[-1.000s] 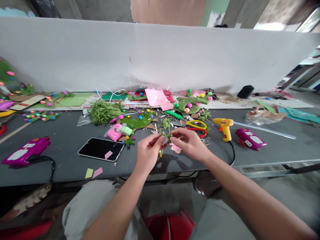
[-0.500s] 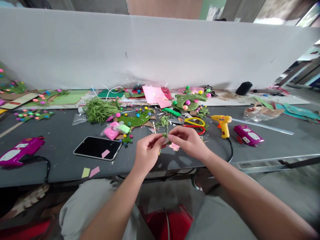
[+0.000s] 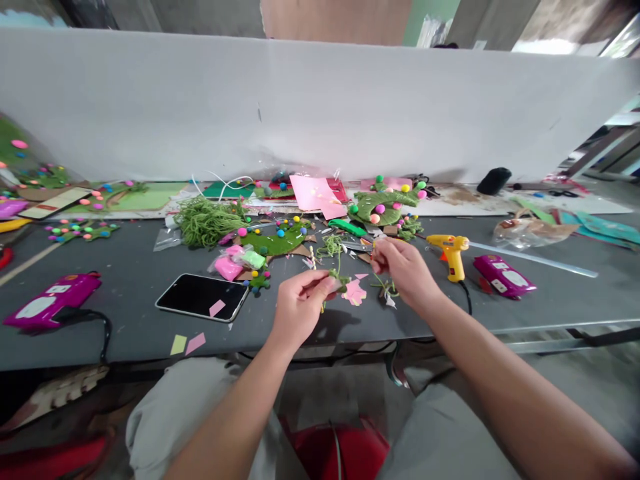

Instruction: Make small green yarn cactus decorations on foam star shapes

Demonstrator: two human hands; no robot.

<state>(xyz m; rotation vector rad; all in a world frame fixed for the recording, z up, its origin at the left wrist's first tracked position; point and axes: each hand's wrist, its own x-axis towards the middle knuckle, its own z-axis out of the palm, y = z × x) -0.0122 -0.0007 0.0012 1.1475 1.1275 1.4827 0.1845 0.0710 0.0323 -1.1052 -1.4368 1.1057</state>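
My left hand [image 3: 303,300] pinches a small green piece [image 3: 341,283] between thumb and fingers. A strand of green yarn [image 3: 330,247] runs from it toward a loose tangle on the table. My right hand [image 3: 405,270] is closed over the handles of the scissors [image 3: 356,246], whose blades point left; the handles are almost wholly hidden. Below and between the hands lies a pink flower-shaped paper cutout [image 3: 355,293]. A green-handled cutter [image 3: 347,228] rests just behind the scissors.
Behind my left hand lie a pile of green yarn [image 3: 207,221] and green felt with pompoms [image 3: 275,240]. A phone [image 3: 200,297] is at left. A yellow glue gun [image 3: 453,253] stands right of my right hand, beside a purple packet [image 3: 504,275]. A white panel [image 3: 300,107] borders the back.
My right hand has let go of the green piece and moved right and up onto the scissors' handles. My left hand keeps its pinch. The view has shifted slightly.
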